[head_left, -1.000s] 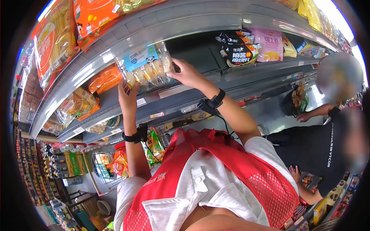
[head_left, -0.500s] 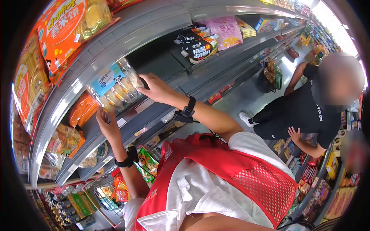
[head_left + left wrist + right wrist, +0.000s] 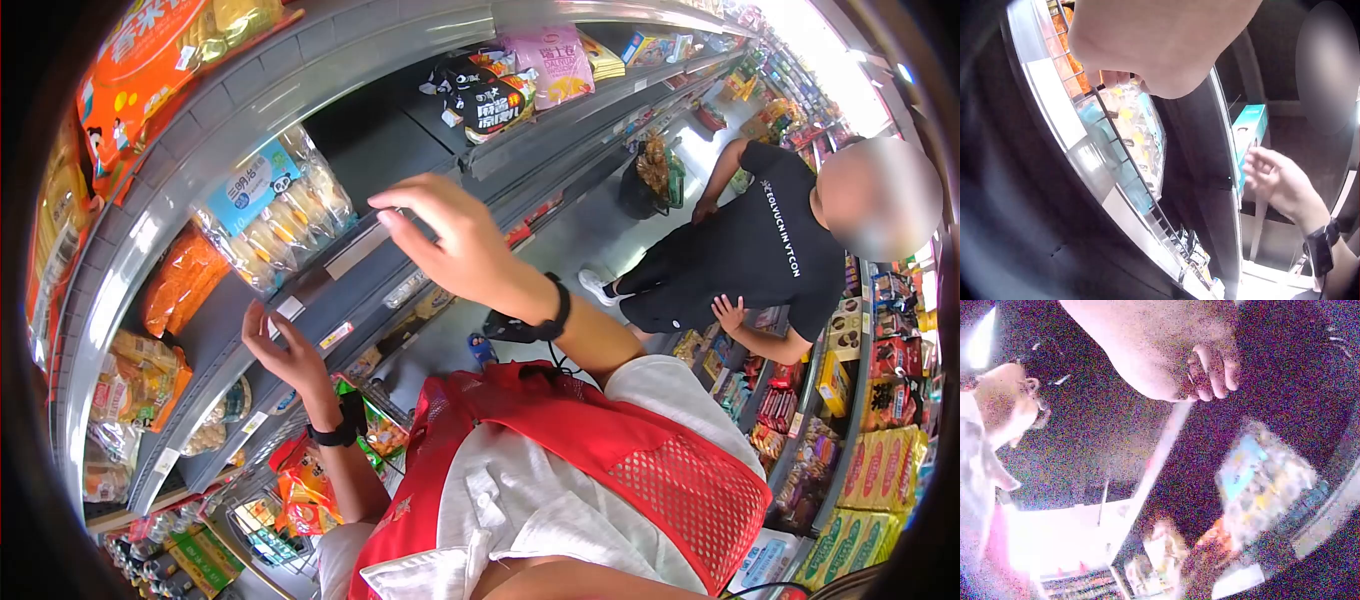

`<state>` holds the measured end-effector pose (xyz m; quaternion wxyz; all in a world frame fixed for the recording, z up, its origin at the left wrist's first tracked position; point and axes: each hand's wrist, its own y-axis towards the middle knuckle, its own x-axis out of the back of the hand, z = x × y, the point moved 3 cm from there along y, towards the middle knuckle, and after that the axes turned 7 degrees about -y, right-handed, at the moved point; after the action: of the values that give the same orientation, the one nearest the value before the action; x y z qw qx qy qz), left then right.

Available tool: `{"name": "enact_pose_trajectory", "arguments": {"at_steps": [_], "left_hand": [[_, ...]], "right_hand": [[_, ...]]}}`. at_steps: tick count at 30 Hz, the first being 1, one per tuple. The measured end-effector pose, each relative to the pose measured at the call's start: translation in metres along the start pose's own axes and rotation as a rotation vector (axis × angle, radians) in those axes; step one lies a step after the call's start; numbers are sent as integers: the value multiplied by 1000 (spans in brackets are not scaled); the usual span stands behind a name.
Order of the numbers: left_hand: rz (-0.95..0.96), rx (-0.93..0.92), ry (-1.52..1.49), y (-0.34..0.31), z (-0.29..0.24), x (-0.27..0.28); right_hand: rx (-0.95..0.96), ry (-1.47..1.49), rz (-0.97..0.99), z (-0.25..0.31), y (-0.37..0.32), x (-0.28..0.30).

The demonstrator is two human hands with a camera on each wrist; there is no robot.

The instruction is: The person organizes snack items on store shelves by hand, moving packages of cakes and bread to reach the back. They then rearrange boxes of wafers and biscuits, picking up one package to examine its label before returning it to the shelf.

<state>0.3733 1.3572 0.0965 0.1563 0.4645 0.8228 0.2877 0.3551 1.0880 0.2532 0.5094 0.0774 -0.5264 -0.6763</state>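
A clear pack of small cakes with a blue label point(image 3: 270, 215) lies on a grey metal shelf point(image 3: 340, 290). My right hand point(image 3: 405, 215) hovers just right of the pack with loosely bent fingers, holding nothing. Below the shelf edge, my left hand point(image 3: 262, 330) is raised palm-up and empty. In the left wrist view the pack point(image 3: 1138, 134) sits behind the shelf's wire front, and the right hand point(image 3: 1266, 175) is seen apart from it. The right wrist view is noisy: bent fingers point(image 3: 1210, 369) hang above the pack point(image 3: 1260, 481).
Orange snack bags point(image 3: 180, 280) lie left of the pack, with black bags point(image 3: 490, 100) and a pink bag point(image 3: 545, 60) further right. A person in a black T-shirt point(image 3: 770, 250) crouches in the aisle. A cart with goods point(image 3: 290, 490) stands below. Boxed goods point(image 3: 880, 470) fill the right shelves.
Both hands have let go of the cake pack and drawn back from the shelf. The pack stays on the shelf. The head view has swung toward the aisle.
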Motion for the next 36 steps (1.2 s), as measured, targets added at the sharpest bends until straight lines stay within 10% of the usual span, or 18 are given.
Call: {"name": "enact_pose_trajectory", "arguments": {"at_steps": [11,36], "left_hand": [[88,70,-13,-63,-47,8],[17,82,170,-239,-221,-1]], "right_hand": [[490,544,98,174,36,187],[572,973,47,104,-55,395]]}}
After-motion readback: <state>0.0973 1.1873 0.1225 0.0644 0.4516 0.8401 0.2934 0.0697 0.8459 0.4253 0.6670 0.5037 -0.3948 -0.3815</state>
